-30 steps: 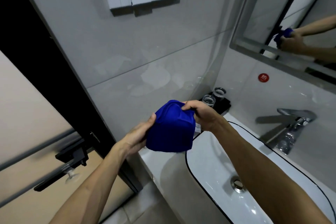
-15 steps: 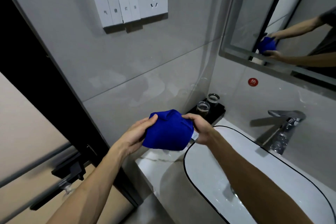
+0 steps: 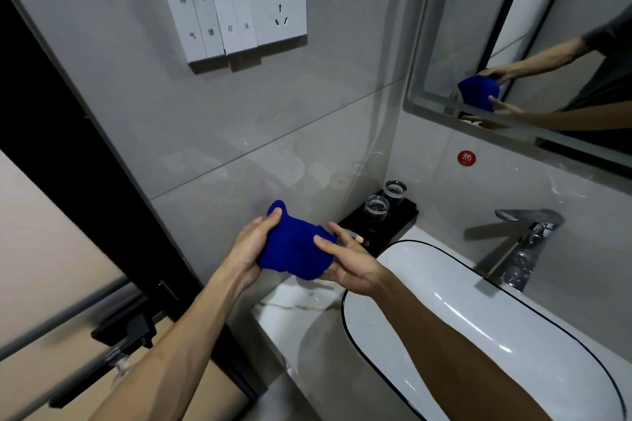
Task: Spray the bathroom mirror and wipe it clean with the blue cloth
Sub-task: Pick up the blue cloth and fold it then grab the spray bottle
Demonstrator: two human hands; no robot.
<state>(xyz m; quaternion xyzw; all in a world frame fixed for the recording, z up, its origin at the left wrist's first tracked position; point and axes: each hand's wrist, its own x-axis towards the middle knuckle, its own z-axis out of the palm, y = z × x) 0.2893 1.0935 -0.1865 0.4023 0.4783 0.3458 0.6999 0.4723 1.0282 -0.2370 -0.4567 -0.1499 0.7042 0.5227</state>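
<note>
The blue cloth is bunched up between my two hands, above the left end of the counter. My left hand grips its left side, thumb pressed into the fabric near the top. My right hand cups it from the right, thumb on the front and fingers fairly straight behind it. The bathroom mirror hangs at the upper right above the sink and reflects both arms and the cloth. No spray bottle is in view.
A white basin with a black rim fills the lower right, with a chrome faucet behind it. Two glasses stand on a black tray in the corner. Wall switches and a socket are above. A dark door frame is at left.
The view has tilted up, showing more mirror. The cloth has been squeezed smaller, and my right hand has shifted from gripping its top edge to cupping its right side.
</note>
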